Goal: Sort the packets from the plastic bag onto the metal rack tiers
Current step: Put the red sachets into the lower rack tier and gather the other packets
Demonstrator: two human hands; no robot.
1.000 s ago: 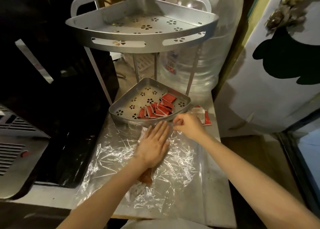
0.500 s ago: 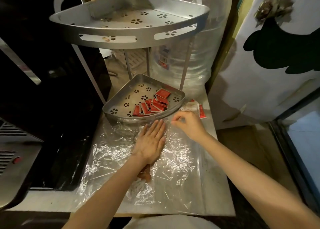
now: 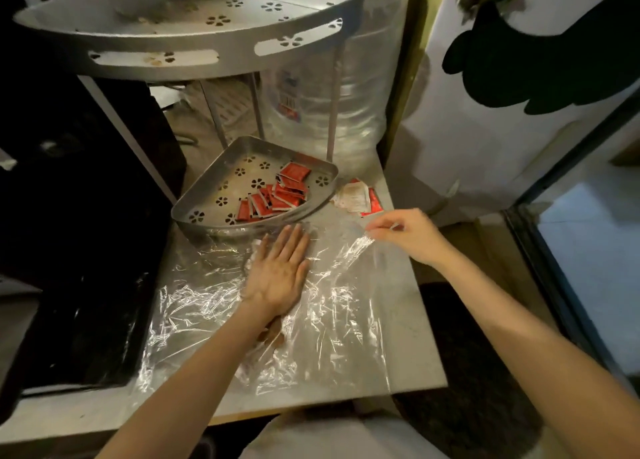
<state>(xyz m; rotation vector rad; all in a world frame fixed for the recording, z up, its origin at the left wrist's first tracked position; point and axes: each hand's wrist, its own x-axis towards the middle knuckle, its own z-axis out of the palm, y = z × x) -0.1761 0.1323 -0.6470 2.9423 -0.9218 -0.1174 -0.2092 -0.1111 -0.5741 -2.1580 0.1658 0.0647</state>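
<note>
A clear plastic bag (image 3: pixel 332 306) lies flat on the grey counter. My left hand (image 3: pixel 278 271) presses palm-down on it, fingers spread and pointing at the rack. My right hand (image 3: pixel 405 231) pinches the bag's upper right edge and holds it lifted off the counter. Brownish packets (image 3: pixel 272 334) show through the plastic just below my left wrist. The metal rack's lower tier (image 3: pixel 207 212) holds several red packets (image 3: pixel 277 195). The upper tier (image 3: pixel 194 42) looks bare of packets. A few more packets (image 3: pixel 358 198), red and pale, lie on the counter right of the lower tier.
A large clear water bottle (image 3: pixel 332 87) stands behind the rack. A black appliance (image 3: pixel 79 216) fills the left side. A white panel with a dark shape (image 3: pixel 519 77) is on the right, and the counter edge (image 3: pixel 429 320) drops off beside my right arm.
My right hand has moved right and slightly up, pulling the bag's edge away from my left hand. My left hand stays pressed on the bag. The camera has tilted down and closer.
</note>
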